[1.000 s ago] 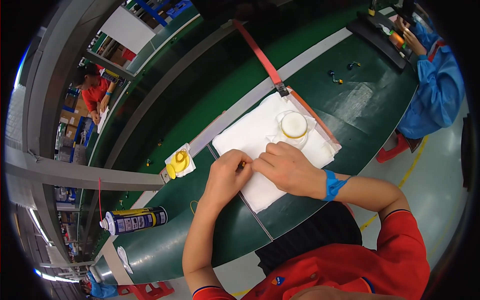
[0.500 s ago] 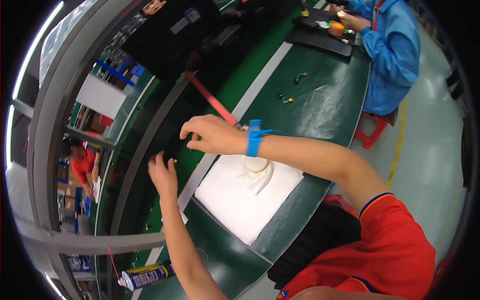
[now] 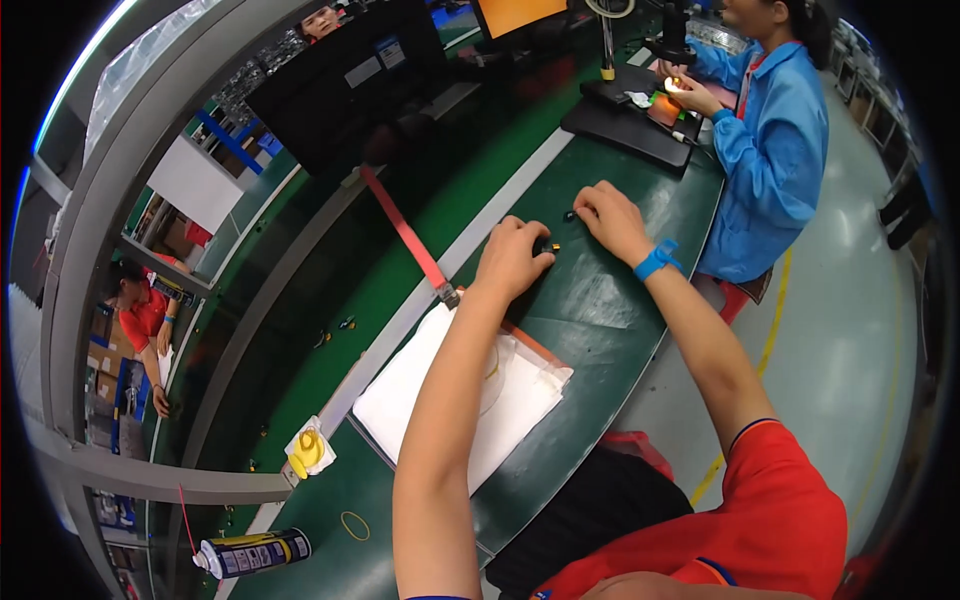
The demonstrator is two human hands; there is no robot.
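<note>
Nearest, at the lower left of the frame: one spray can (image 3: 255,552), blue and yellow, on its side with a thin red tube; one thin yellow loop (image 3: 355,526), loose on the green tabletop (image 3: 570,345). Lower centre: one stack of white cloths (image 3: 520,400), partly hidden by the left forearm (image 3: 437,470). Centre, above the cloths: the left hand (image 3: 515,258), knuckles up, fingers curled, thumb and forefinger about one small dark part with a yellow end (image 3: 550,247); whether these pinched it or merely framed it could not be told. That part lay at the fingertips, on their right in the frame, its visible length running roughly left to right, yellow end rightward. Upper centre, slightly farther off: the right hand (image 3: 612,222), wearing a blue wristband (image 3: 657,259), fingers bent, with one second dark part (image 3: 570,215) at the tips, on their left; its hold was likewise uncertain, and its long axis too covered to read. Each part sat nearest its own hand, both between the two hands, the left hand's piece lower in the frame. Beyond, upper right: one black tray (image 3: 630,125) and a co-worker in a blue coat (image 3: 775,160).
</note>
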